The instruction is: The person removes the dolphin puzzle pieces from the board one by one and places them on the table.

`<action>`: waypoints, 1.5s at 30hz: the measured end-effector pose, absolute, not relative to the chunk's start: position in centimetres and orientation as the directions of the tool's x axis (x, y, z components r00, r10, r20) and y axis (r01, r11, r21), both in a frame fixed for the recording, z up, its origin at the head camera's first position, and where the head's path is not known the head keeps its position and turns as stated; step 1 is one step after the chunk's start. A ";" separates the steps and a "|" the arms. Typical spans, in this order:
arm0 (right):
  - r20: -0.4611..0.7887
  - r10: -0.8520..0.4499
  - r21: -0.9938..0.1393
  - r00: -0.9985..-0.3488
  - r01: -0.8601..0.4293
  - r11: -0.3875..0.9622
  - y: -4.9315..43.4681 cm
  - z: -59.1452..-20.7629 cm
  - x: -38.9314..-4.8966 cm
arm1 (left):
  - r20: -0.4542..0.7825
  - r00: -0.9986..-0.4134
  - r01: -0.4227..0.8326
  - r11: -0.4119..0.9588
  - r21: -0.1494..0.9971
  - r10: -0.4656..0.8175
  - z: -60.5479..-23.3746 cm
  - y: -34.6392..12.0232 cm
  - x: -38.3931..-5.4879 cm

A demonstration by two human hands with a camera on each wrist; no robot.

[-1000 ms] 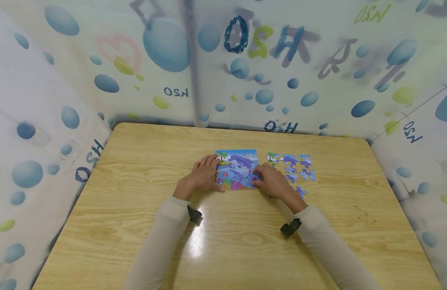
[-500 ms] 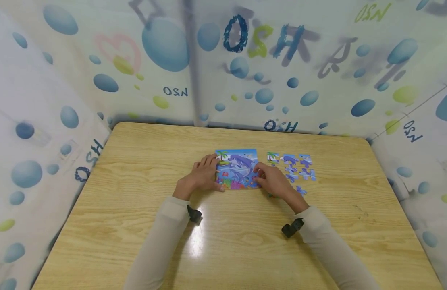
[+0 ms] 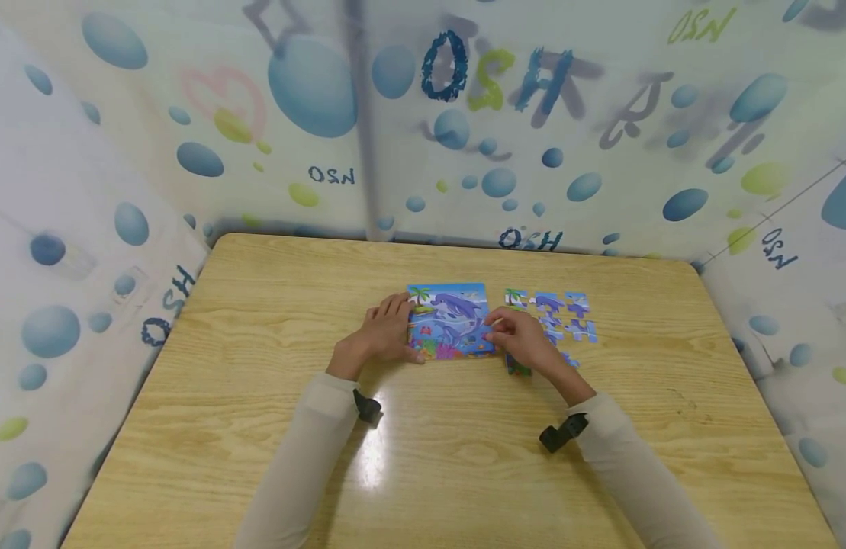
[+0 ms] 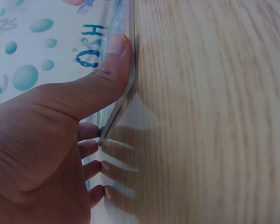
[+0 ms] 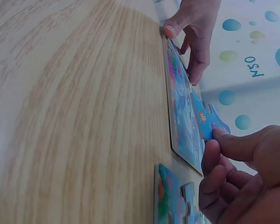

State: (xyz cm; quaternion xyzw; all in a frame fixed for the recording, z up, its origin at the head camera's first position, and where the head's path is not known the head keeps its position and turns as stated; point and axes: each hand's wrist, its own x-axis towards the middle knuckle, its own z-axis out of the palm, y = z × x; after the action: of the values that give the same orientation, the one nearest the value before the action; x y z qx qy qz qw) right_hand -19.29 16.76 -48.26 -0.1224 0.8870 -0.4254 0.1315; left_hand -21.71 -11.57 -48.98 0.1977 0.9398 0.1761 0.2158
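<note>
A dolphin picture puzzle board (image 3: pixel 446 305) lies flat on the table. My left hand (image 3: pixel 388 329) rests at its left side, fingers fairly straight along the edge and thumb at the near edge. In the left wrist view, the thumb and fingertips touch the board's edge around a corner. My right hand (image 3: pixel 522 335) is at the board's right edge. It pinches a blue puzzle piece (image 5: pixel 207 119) with a small orange fish between thumb and index finger. That piece stands tilted over the board, and its remaining fingers are curled below.
Several loose puzzle pieces (image 3: pixel 577 303) lie to the right of the board, some partly hidden by my right hand. A green-edged piece (image 3: pixel 519 366) lies near the board's lower right corner. The wooden table (image 3: pixel 450 465) meets a patterned wall (image 3: pixel 429 175) at its far edge.
My right hand has shifted slightly right, and the blue piece in its fingers now shows at the board's lower right. More of the green-edged piece is visible. My left hand has stayed in place.
</note>
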 end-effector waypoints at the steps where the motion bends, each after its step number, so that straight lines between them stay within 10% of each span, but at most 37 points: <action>1: -0.134 -0.331 -0.800 -0.934 -0.095 0.593 17.0 -48.2 -19.2 | -0.336 -0.829 0.294 0.860 0.417 0.447 -49.0 -11.6 -21.7; 45: -0.290 -0.122 -0.787 -0.949 0.165 0.594 31.3 -48.1 -15.8 | -0.325 -0.827 0.307 0.854 0.420 0.458 -49.2 -11.6 -21.6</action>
State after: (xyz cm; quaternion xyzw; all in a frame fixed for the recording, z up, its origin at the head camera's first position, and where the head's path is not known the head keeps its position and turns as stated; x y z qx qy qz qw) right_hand -15.76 31.27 -48.07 0.0121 0.8785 -0.4504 0.1590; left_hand -21.64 -11.56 -49.15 0.2036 0.9392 0.1779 0.2117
